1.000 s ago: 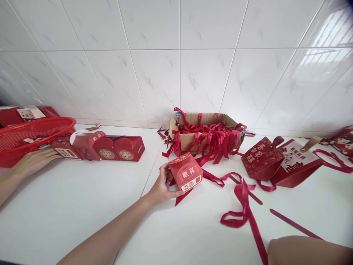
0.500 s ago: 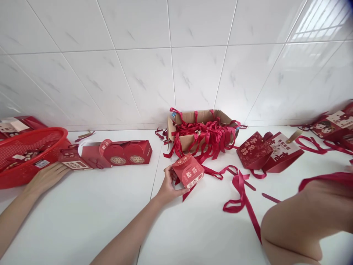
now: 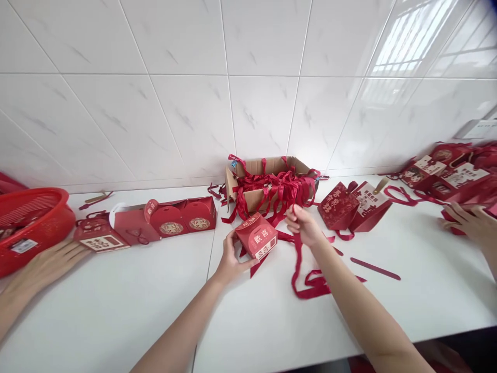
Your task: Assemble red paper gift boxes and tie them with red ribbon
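My left hand (image 3: 230, 263) grips a small red gift box (image 3: 256, 235) with pale lettering, fingers behind it and thumb along its near lower edge. The box sits tilted on the white table, with ribbon ends poking out beneath it. To its right, my right hand (image 3: 305, 225) is closed in a pinch on a red ribbon (image 3: 298, 267), which hangs down and loops onto the table. Just behind both hands stands a cardboard box (image 3: 252, 199) filled with red ribbons (image 3: 287, 186), some draped over its front.
At left, another person's hand (image 3: 58, 261) lies near a row of red boxes (image 3: 166, 220) and a red plastic basket (image 3: 46, 199). At right stand two gift boxes (image 3: 337, 207), a red strip (image 3: 375, 268), and another person's hand (image 3: 471, 223) by piled boxes (image 3: 462, 181).
My right hand has come in from the right toward the gift box, pinching the ribbon. The left hand still holds the box. The view has turned right, showing another person's hand there.
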`<state>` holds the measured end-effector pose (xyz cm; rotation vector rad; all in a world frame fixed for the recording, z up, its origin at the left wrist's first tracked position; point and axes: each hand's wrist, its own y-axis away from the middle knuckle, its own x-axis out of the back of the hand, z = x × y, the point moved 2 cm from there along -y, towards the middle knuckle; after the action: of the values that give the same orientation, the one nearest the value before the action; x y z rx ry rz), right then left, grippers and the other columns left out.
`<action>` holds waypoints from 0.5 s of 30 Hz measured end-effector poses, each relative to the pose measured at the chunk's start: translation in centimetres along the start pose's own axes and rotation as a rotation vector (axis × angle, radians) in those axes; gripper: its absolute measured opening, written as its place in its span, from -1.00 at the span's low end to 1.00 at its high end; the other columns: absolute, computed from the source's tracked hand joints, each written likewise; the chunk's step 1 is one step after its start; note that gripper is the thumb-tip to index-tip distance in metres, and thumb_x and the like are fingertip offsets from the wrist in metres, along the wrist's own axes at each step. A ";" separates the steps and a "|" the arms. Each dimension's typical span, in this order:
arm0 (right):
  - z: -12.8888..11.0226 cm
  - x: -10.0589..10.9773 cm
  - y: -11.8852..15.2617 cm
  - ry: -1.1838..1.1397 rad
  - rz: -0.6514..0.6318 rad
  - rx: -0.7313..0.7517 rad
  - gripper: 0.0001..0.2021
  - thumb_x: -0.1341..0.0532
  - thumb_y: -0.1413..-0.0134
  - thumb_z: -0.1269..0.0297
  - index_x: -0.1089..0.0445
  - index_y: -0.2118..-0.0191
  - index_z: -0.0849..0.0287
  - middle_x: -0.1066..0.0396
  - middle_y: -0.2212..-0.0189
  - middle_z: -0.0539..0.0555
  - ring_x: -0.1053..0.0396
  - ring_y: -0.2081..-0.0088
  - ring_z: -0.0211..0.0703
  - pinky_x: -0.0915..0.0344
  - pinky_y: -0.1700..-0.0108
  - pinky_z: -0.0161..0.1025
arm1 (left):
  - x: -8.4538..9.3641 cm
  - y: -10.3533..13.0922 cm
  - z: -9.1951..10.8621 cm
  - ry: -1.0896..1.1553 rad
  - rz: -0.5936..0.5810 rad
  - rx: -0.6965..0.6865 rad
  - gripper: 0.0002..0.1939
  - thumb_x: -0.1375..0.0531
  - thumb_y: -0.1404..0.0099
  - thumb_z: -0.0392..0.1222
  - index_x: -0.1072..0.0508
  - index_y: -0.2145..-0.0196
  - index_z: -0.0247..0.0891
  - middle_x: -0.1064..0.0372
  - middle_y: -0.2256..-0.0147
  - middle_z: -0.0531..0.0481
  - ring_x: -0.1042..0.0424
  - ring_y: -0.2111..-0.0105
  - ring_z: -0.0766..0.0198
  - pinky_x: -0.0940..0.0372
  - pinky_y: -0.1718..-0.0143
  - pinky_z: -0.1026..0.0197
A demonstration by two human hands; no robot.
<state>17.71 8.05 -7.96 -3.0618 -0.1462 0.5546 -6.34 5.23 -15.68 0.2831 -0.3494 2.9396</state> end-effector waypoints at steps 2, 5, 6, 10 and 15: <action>2.9 0.2 0.2 -0.021 -0.029 -0.070 -0.55 -0.28 0.19 -0.07 -0.03 0.52 0.12 0.05 0.56 -0.11 0.14 0.60 -0.40 0.17 0.62 -0.36 | 0.3 -0.1 -0.3 -0.027 0.017 -0.015 -0.08 -0.45 0.12 -0.11 -0.05 -0.11 0.10 -0.04 -0.18 -0.11 -0.07 -0.23 -0.11 -0.03 -0.23 -0.23; 5.2 1.1 0.9 -0.052 -0.069 -0.141 -0.63 -0.24 0.09 -0.03 -0.10 0.52 0.11 -0.03 0.54 -0.05 0.07 0.57 -0.36 0.18 0.59 -0.27 | 0.9 0.0 -1.0 0.023 -0.041 -0.005 -0.04 -0.41 0.08 0.08 -0.01 -0.18 -0.03 0.00 -0.21 -0.23 -0.04 -0.24 -0.14 0.00 -0.23 -0.25; 5.6 1.4 1.0 -0.064 -0.086 -0.160 -0.66 -0.21 0.05 -0.01 -0.13 0.53 0.10 -0.07 0.53 -0.02 0.04 0.57 -0.35 0.19 0.58 -0.23 | 1.2 0.1 -1.2 0.053 -0.063 -0.002 -0.03 -0.39 0.07 0.15 -0.01 -0.19 -0.05 0.01 -0.22 -0.25 -0.03 -0.24 -0.15 0.00 -0.23 -0.24; 6.4 2.3 0.6 -0.102 -0.143 -0.271 -0.73 -0.18 -0.02 -0.01 -0.24 0.52 0.03 -0.13 0.51 0.04 0.08 0.58 -0.33 0.27 0.57 -0.17 | 2.4 0.8 -2.1 0.037 -0.025 0.017 -0.18 -0.22 -0.10 0.27 -0.06 -0.21 -0.08 -0.12 -0.16 -0.25 -0.19 -0.15 -0.13 -0.19 -0.11 -0.16; 7.1 3.3 -0.4 -0.305 -0.101 -0.452 -0.79 -0.25 -0.03 0.04 -0.30 0.46 0.00 -0.02 0.52 -0.04 0.27 0.58 -0.38 0.31 0.54 -0.22 | 2.6 2.0 -1.9 -0.165 0.436 -0.125 -0.61 -0.27 -0.11 0.06 -0.39 0.15 -0.15 -0.30 0.14 -0.13 -0.35 0.12 0.01 -0.32 0.09 0.05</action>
<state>18.27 8.80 -15.73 -3.3374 -0.4932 1.1190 -9.56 4.17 -17.36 0.4897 -0.6949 3.3046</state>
